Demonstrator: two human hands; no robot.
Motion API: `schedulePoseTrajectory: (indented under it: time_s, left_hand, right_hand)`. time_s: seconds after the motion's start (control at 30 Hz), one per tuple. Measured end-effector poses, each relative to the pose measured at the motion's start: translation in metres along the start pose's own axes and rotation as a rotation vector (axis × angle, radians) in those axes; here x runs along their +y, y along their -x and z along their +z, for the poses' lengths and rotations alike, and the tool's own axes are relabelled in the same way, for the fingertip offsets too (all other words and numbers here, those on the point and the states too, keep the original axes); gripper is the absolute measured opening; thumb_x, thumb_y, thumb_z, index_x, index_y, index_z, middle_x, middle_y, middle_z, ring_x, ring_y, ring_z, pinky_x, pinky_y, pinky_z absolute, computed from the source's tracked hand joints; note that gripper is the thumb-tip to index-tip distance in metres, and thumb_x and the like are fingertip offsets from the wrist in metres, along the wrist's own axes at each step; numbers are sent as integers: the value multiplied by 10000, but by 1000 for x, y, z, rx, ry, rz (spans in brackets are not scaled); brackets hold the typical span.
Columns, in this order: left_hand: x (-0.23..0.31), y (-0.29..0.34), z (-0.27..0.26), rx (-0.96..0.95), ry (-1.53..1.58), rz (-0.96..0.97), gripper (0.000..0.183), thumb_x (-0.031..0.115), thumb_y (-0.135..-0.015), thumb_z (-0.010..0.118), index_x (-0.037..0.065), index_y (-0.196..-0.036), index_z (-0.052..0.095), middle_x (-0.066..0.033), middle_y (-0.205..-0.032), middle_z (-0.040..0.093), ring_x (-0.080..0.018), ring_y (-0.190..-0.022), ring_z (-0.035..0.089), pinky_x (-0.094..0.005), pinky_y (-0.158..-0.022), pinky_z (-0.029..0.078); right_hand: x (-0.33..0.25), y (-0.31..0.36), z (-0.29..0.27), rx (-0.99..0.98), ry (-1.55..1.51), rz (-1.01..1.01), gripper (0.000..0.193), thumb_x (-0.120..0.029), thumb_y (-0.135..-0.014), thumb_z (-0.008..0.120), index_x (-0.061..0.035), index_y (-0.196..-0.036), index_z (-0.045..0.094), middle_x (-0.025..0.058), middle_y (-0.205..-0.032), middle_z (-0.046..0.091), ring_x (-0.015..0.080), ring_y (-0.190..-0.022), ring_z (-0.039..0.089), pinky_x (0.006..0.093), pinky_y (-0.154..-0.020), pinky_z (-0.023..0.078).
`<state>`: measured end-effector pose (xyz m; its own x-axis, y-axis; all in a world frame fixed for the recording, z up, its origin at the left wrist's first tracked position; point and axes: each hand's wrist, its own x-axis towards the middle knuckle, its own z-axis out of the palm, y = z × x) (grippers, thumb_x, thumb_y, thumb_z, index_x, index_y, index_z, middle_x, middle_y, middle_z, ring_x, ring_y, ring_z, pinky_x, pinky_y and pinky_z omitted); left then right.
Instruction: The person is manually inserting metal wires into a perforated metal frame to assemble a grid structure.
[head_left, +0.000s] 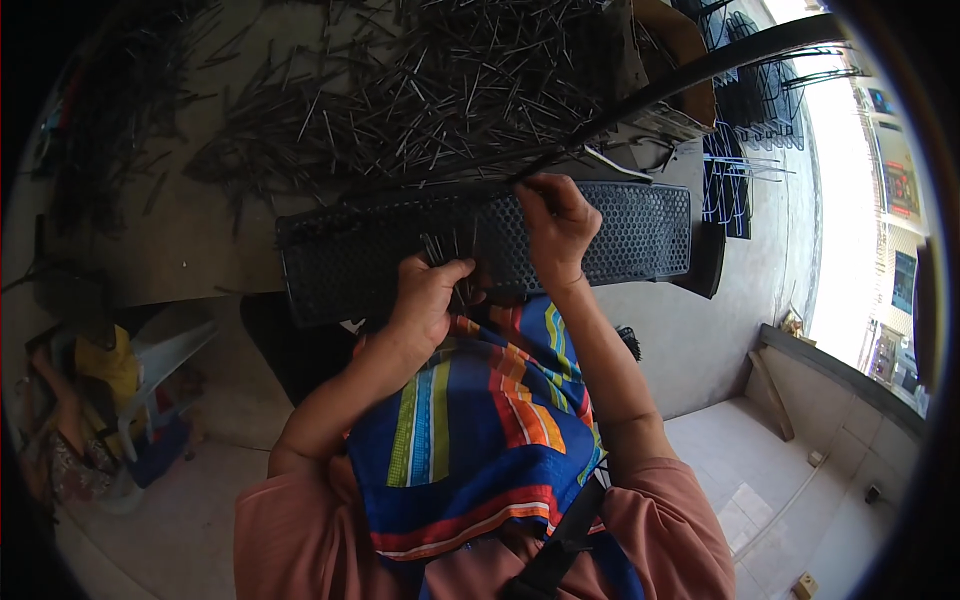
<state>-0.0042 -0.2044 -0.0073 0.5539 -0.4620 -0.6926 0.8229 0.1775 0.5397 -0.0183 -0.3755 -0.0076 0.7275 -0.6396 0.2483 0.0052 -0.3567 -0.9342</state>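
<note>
My left hand (428, 298) is closed around a small bunch of thin dark rods (440, 246), which stick up between thumb and fingers. It rests over the near side of a long black mesh panel (640, 232) with honeycomb-like holes, lying across the table's front edge above my lap. My right hand (562, 222) is pinched at the panel's far edge; whatever its fingertips hold is too dark and small to make out. Right beside those fingertips ends a long, curved black bar (700, 70) that slants up to the far right.
A big heap of loose dark rods (450, 90) covers the far table (230, 260). An open cardboard box (680, 40) stands at the back right, with bent wire racks (735, 180) beyond it. Another person in yellow (110, 365) sits at the left near a pale chair (165, 345).
</note>
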Motion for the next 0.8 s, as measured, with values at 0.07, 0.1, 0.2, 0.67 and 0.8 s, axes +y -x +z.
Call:
schedulePoseTrajectory:
  time_s: [0.07,0.1,0.2,0.67,0.8]
  left_hand:
    - [2,2,4,32,23,-20,116,14,-830,608,-1,-938,647,-121,-836,686,-216,-698,669,-331,-564,538]
    - [3,2,4,34,24,-21,116,14,-830,608,-1,-938,647,-121,-836,686,-216,-698,669,-331,-564,538]
    - [4,1,4,37,33,-55,101,-1,-816,607,10,-909,645,-117,-818,687,-214,-686,670,-313,-553,517]
    - [5,2,6,-51,120,-35,142,-21,-805,624,-3,-941,662,-115,-820,693,-208,-675,680,-297,-572,538]
    - [3,0,5,-170,-4,-10,170,-13,-819,628,17,-982,664,-97,-897,691,-214,-747,687,-342,-649,568]
  right_hand:
    - [-1,-3,1,-19,184,-188,103,35,-780,708,-1,-865,661,16,-710,635,46,-584,535,197,-525,422]
    - [-2,-4,0,-32,213,-224,111,31,-775,712,-2,-869,661,31,-708,632,55,-593,545,201,-536,433]
    - [-7,-6,-2,-46,240,-281,136,31,-759,721,-6,-877,666,57,-706,628,78,-596,565,213,-549,449]
    - [-9,16,-10,-279,401,-109,146,-60,-777,704,-6,-911,682,53,-741,626,192,-650,625,278,-555,474]
    - [-5,19,-19,-541,-167,571,121,-98,-776,734,-2,-802,666,9,-640,602,109,-579,571,264,-522,443]
